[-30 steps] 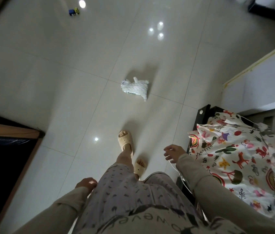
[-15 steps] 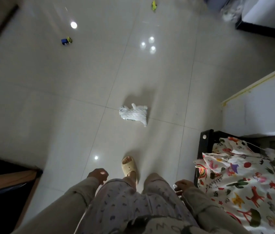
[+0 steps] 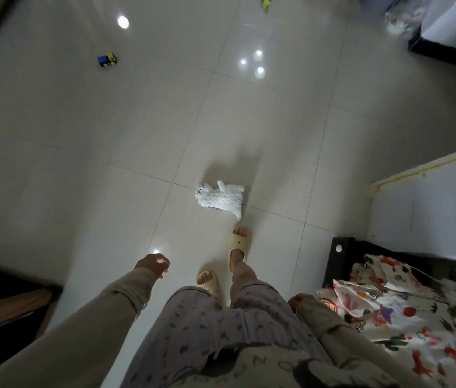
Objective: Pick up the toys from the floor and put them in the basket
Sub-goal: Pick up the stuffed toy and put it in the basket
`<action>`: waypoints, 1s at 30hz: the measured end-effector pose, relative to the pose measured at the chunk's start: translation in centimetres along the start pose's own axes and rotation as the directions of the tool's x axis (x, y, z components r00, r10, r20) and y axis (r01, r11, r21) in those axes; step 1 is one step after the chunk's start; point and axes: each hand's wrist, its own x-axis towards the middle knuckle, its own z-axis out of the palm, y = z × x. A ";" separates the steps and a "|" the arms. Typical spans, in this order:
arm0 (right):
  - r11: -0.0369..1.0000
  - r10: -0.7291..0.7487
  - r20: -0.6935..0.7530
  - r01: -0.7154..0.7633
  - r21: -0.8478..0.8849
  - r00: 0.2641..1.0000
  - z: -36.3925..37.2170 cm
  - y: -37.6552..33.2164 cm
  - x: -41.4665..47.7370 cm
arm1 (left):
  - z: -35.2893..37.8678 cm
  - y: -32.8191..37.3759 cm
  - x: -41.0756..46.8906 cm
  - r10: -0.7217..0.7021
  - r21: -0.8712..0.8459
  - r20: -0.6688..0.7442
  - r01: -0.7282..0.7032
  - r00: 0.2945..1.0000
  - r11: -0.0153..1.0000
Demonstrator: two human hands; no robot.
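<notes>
A white plush animal (image 3: 220,198) lies on its side on the tiled floor, just ahead of my front slipper (image 3: 238,245). Far off to the left stands a small blue and yellow toy truck (image 3: 107,59). A green and yellow toy (image 3: 265,1) sits at the top edge. My left hand (image 3: 152,264) hangs low to the left of my legs, fingers loosely apart and holding nothing. My right hand (image 3: 299,300) is by my right thigh, mostly hidden by the sleeve. No basket is in view.
A black frame (image 3: 339,257) with a colourful printed cloth (image 3: 406,317) stands at the lower right. A white cabinet (image 3: 433,203) is on the right. Dark wooden furniture (image 3: 6,301) is at the lower left. A black-based unit (image 3: 445,51) fills the top right corner.
I have stepped forward, so the plush animal is now close to my feet. My left hand has swung forward and my right hand back beside the thigh. The green toy came into view.
</notes>
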 end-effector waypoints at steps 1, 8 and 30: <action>0.997 -0.032 -0.051 0.035 0.062 0.998 -1.1 -1.5 0.5 | 0.4 -0.1 0.0 -0.033 -0.015 0.015 0.033 0.999 0.999; 0.966 -0.254 -0.016 0.255 0.036 0.967 -7.6 -12.4 1.4 | 3.8 0.6 0.1 -0.187 0.044 0.156 0.183 0.970 0.982; 0.993 -0.117 0.017 0.117 -0.001 0.993 -8.8 -16.0 5.5 | -7.5 13.8 10.1 -0.024 -0.274 0.121 0.056 0.992 0.960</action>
